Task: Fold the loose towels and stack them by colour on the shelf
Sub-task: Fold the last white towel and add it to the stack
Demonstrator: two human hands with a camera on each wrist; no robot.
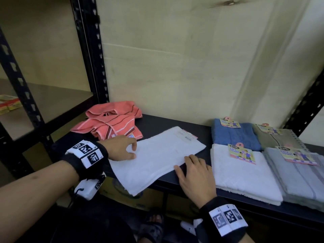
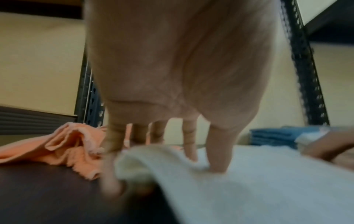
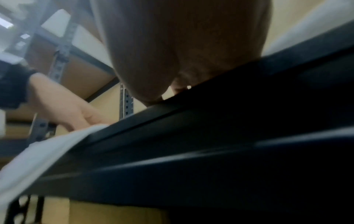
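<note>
White towel (image 1: 154,155) lies flat on the dark shelf (image 1: 168,123), partly folded into a long strip. Its long axis runs diagonally, from the near-left corner, which overhangs the shelf's front edge, to the far-right end carrying a paper label. Both hands are on it. Left hand (image 1: 121,148) sits at the near-left end w/ thumb and forefinger pressed into the pile; the left wrist view shows the other fingers (image 2: 114,141) curled over the raised towel edge, so it looks like a pinch on that edge, though the blur leaves some doubt. Right hand (image 1: 194,174) lies palm-down w/ fingers straight and slightly spread, tips on the strip's near long edge about mid-length, heel at the shelf front.

Key relation: towel extends away from the left hand toward the far right, so the next fold prob. carries the left-held end along the long axis toward the label end, w/ the right hand as the anchor or crease line. Left hand is nearer the free end.

Materials: white towel is thick, matte terry, soft-edged; likely to sag where it overhangs. A loose coral striped towel (image 1: 112,123) is bunched just beyond the left hand, unfolded. At right sit folded piles w/ card tags: white stack (image 1: 243,179) nearest, grey stack (image 1: 298,179) beside it, blue towel (image 1: 235,135) and beige towel (image 1: 278,139) behind. White stack is the probable destination, just right of the right hand.
</note>
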